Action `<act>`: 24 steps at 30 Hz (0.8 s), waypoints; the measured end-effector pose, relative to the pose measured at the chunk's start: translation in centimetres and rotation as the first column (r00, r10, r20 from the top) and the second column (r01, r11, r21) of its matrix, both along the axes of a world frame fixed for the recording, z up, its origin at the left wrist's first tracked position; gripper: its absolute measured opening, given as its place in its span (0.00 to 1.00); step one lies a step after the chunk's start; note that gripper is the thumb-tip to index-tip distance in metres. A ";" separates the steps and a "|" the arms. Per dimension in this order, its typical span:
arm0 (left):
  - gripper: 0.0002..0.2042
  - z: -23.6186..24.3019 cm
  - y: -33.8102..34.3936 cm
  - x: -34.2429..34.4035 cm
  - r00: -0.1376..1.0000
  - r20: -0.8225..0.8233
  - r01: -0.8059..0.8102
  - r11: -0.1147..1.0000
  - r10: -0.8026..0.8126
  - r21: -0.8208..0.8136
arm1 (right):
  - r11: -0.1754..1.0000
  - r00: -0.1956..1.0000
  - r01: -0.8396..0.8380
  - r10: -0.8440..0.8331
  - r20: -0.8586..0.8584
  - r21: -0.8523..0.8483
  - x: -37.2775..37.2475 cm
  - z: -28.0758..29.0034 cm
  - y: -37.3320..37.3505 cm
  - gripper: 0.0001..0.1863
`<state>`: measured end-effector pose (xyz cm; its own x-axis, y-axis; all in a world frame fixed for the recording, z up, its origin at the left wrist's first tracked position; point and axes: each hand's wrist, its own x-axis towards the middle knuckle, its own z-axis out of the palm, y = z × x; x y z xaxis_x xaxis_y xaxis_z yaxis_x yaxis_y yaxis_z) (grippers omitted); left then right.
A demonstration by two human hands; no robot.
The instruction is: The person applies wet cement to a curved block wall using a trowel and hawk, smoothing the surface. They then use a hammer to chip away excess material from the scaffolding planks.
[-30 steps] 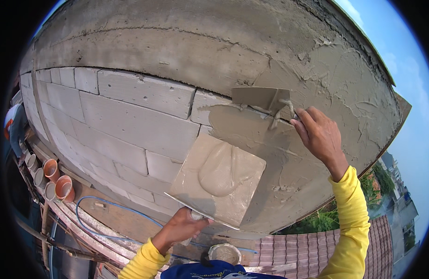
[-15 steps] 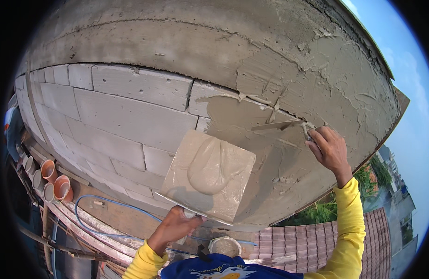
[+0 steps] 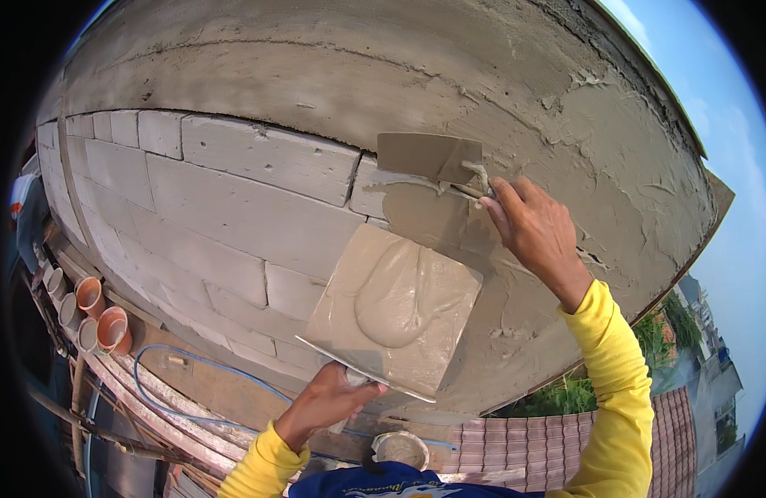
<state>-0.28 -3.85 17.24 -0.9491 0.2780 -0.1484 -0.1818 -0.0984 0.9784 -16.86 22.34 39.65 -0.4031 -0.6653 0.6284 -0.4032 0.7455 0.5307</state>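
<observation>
My left hand (image 3: 333, 390) grips the handle under a square mortar board (image 3: 341, 311), which carries a wide, wet mound of grey-beige mortar (image 3: 387, 307). My right hand (image 3: 532, 224) holds a metal trowel (image 3: 416, 152) by its handle; the blade is against or very close to the wall where the upper rendered band meets the blocks, with mortar clinging around its shank. Pale lightweight blocks (image 3: 242, 212) form the wall to the left, while rough wet render (image 3: 615, 166) covers its right part and spreads partly over the blocks behind the board.
A co-worker (image 3: 27, 216) bends at the far left. Grey and orange buckets (image 3: 115, 332), a blue hose (image 3: 200, 369) and planks and poles (image 3: 134, 448) lie along the wall's foot. A mortar bucket (image 3: 399, 448) sits below me. A tiled roof (image 3: 557, 432), greenery and buildings are at lower right.
The trowel dipped down and right half a second ago; it is now higher and farther left, blade flat at the blocks' top edge. The board stays in my left hand, barely shifted.
</observation>
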 end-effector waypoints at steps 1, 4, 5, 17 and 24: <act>0.11 0.2 0.1 0.0 1.000 0.002 -0.007 1.000 0.007 0.003 | 0.999 1.000 0.026 -0.026 0.018 -0.036 -0.4 0.4 -0.4 0.17; 0.16 0.3 -0.3 -0.1 1.000 -0.021 0.005 1.000 -0.004 0.025 | 0.991 1.000 0.030 -0.030 0.002 -0.131 -1.1 3.5 0.3 0.18; 0.18 0.2 -0.7 -0.1 0.999 -0.033 0.007 0.999 -0.006 0.034 | 0.986 0.999 -0.012 0.004 -0.048 -0.165 -1.3 4.7 1.2 0.18; 0.12 2.9 0.4 -1.2 0.991 -0.130 -0.028 0.998 0.020 -0.062 | 0.961 0.950 -0.257 0.271 0.156 -0.103 6.9 -1.5 9.7 0.18; 0.11 6.7 1.3 -2.7 0.907 -0.421 -0.069 0.991 0.015 -0.113 | 0.965 0.964 -0.247 0.235 -0.124 -0.093 6.0 -3.0 9.0 0.19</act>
